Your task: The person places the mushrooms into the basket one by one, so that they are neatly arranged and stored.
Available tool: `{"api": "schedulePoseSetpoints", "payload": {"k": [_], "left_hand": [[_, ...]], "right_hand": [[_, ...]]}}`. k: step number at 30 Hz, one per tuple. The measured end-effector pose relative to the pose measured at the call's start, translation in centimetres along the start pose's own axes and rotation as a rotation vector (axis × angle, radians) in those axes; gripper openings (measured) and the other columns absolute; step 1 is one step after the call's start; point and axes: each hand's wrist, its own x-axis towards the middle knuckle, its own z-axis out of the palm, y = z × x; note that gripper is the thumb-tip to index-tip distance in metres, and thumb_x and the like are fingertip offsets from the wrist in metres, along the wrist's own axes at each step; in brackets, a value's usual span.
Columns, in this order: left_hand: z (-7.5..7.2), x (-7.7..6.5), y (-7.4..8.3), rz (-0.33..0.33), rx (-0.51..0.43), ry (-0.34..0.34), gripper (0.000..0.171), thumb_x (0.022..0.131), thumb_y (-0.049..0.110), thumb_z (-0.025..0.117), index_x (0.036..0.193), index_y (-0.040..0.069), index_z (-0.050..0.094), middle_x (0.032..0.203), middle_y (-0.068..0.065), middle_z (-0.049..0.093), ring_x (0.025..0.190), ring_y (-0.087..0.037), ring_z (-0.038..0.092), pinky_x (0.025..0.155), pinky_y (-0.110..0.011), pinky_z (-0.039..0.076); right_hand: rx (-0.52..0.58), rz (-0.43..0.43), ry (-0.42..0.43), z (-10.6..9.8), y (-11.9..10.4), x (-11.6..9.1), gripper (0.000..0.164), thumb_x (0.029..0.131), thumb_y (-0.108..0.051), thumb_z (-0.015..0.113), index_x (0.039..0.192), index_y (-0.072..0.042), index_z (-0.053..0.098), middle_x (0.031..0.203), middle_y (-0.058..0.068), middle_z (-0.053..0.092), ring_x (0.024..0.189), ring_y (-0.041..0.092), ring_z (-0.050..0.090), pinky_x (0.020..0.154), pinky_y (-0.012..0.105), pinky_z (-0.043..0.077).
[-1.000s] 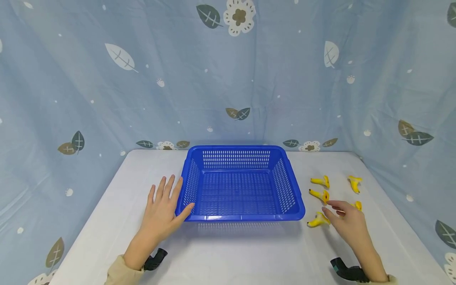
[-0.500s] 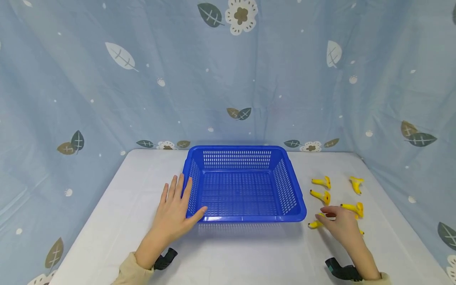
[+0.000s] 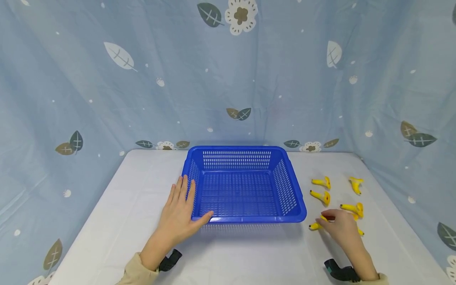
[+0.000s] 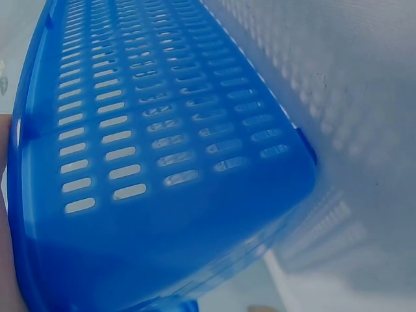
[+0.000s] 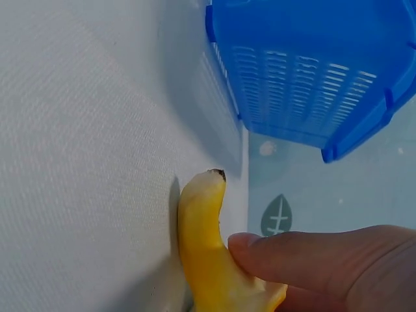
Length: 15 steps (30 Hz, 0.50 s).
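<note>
A blue plastic basket (image 3: pixel 238 218) with slotted walls stands on the white table. My left hand (image 3: pixel 179 217) lies with spread, straight fingers over its left front corner, fingertips at the left rim and thumb along the front rim. In the left wrist view the basket's slotted wall (image 4: pixel 149 240) fills much of the frame. To the right of the basket, my right hand (image 3: pixel 341 228) pinches a yellow chanterelle-like mushroom (image 3: pixel 315 226) between thumb and fingers. Up close in the right wrist view, the mushroom (image 5: pixel 205 240) shows a curved stem with a dark tip, the thumb pressed against its side.
More yellow mushrooms lie on the right side of the white table (image 3: pixel 249 261): one at the back (image 3: pixel 322 182), another just in front (image 3: pixel 320 197), one far right (image 3: pixel 356 185) and one beside my hand (image 3: pixel 352 209). A blue patterned curtain (image 3: pixel 160 99) hangs behind.
My right hand has moved left and down onto the front mushroom, uncovering others on its right. My left hand has slid right along the basket's corner.
</note>
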Motion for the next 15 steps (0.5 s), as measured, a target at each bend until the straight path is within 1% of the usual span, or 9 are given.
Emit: {"api": "schedulePoseSetpoints", "payload": {"k": [4,8,12,15], "left_hand": [[0.17,-0.01,-0.02,0.008,0.011,0.017,0.102,0.082,0.070,0.045,0.144,-0.008,0.025,0.151,-0.029,0.014,0.141,-0.039,0.009,0.114,-0.050,0.012],[0.22,-0.02,0.07,0.007,0.020,0.024,0.102,0.081,0.070,0.046,0.143,-0.009,0.026,0.151,-0.029,0.015,0.141,-0.040,0.012,0.114,-0.050,0.013],[0.24,-0.04,0.17,0.001,0.022,0.020,0.103,0.081,0.071,0.046,0.143,-0.008,0.027,0.151,-0.029,0.014,0.141,-0.040,0.011,0.114,-0.050,0.013],[0.29,-0.06,0.19,-0.001,0.023,0.018,0.103,0.081,0.071,0.047,0.143,-0.009,0.027,0.151,-0.029,0.014,0.141,-0.040,0.011,0.114,-0.050,0.013]], "right_hand": [[-0.016,0.017,-0.002,-0.24,-0.10,-0.08,0.036,0.078,-0.020,0.075,0.100,0.008,0.067,0.088,0.018,0.067,0.076,0.027,0.060,0.063,0.040,0.053],[-0.021,0.005,0.014,-0.27,-0.02,-0.01,0.033,0.078,-0.020,0.075,0.095,0.007,0.069,0.082,0.014,0.068,0.070,0.023,0.058,0.060,0.037,0.051],[-0.005,0.019,0.022,-0.22,0.00,0.01,0.028,0.078,-0.019,0.075,0.090,0.005,0.071,0.077,0.011,0.067,0.065,0.020,0.056,0.055,0.033,0.049],[0.013,0.032,0.023,-0.07,-0.02,0.01,0.026,0.079,-0.018,0.074,0.089,0.005,0.071,0.076,0.011,0.067,0.065,0.019,0.057,0.053,0.031,0.049]]}}
